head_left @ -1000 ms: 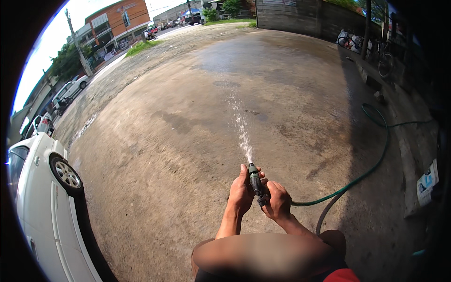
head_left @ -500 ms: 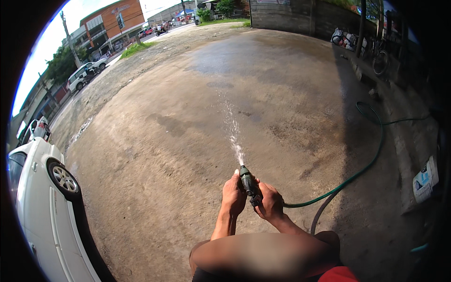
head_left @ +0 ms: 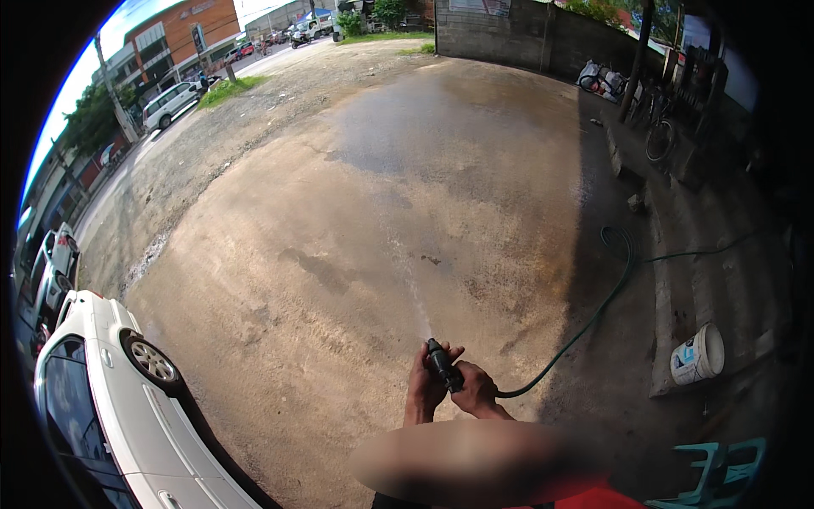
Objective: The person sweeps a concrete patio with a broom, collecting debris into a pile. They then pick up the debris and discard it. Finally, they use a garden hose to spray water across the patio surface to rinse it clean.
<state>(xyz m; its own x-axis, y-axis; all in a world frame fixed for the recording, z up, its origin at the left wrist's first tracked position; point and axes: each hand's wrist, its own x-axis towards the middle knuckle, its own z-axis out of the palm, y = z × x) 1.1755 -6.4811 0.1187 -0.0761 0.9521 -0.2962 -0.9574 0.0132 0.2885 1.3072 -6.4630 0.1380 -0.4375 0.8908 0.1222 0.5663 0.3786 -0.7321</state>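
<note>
A dark hose nozzle [head_left: 440, 365] points away from me, low and central in the head view. Water [head_left: 409, 284] sprays from its tip in a thin stream toward the concrete ground. Around the nozzle's left side and underneath, my left hand [head_left: 423, 388] is closed, with fingertips showing past its far side. My right hand [head_left: 477, 391] is wrapped about the rear of the nozzle, where the green hose [head_left: 585, 327] comes out and curves off to the right. The fingers under the nozzle are partly hidden.
A white car [head_left: 140, 411] stands close on the left. Toward the right are a white bucket [head_left: 697, 356] lying tilted, a green plastic chair [head_left: 716, 475] and concrete steps [head_left: 666, 280]. Bicycles [head_left: 660, 136] and a block wall [head_left: 496, 38] stand farther back; wet concrete [head_left: 398, 119] lies ahead.
The view has shifted, bringing more of the white car, the bucket and the chair into sight. Both hands and the nozzle sit lower in the picture, and the spray looks thinner.
</note>
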